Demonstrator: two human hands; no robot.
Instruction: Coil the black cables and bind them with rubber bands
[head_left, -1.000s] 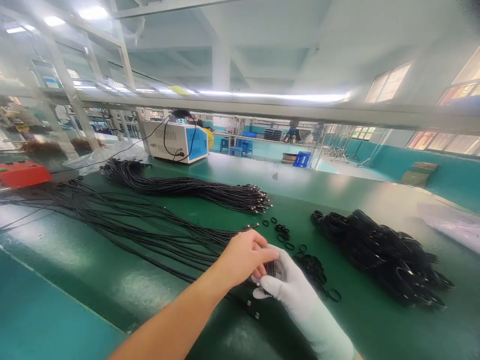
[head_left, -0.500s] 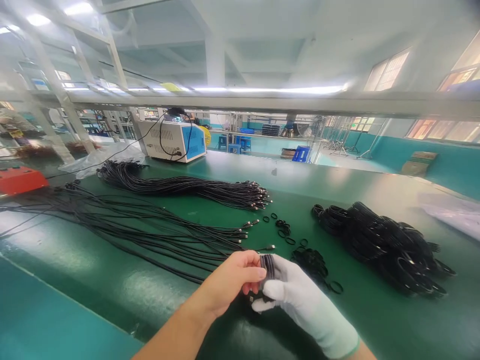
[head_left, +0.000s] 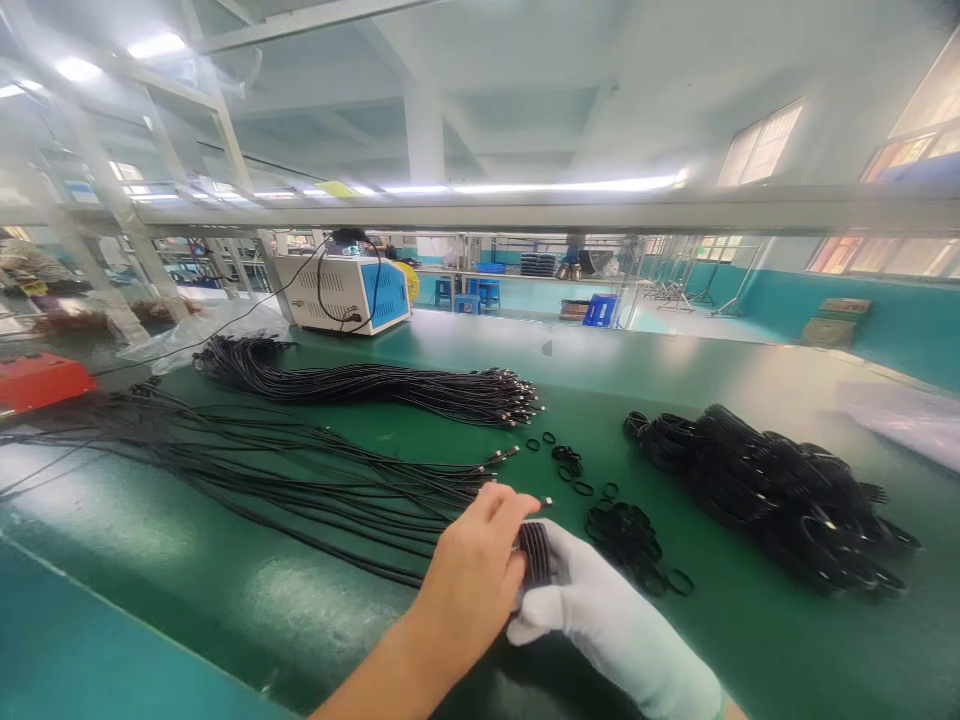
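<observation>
Two hands meet near edge of green bench mat [head_left: 225,590]: bare left hand [head_left: 472,570] and white-gloved right hand [head_left: 600,620] both pinch small coiled black cable bundle [head_left: 535,553]; loose black rubber bands [head_left: 626,535] just right.

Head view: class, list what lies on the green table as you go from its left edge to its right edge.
Red box → spread cables → left hand → gloved right hand → heap of coiled cables → clear bag.
</observation>
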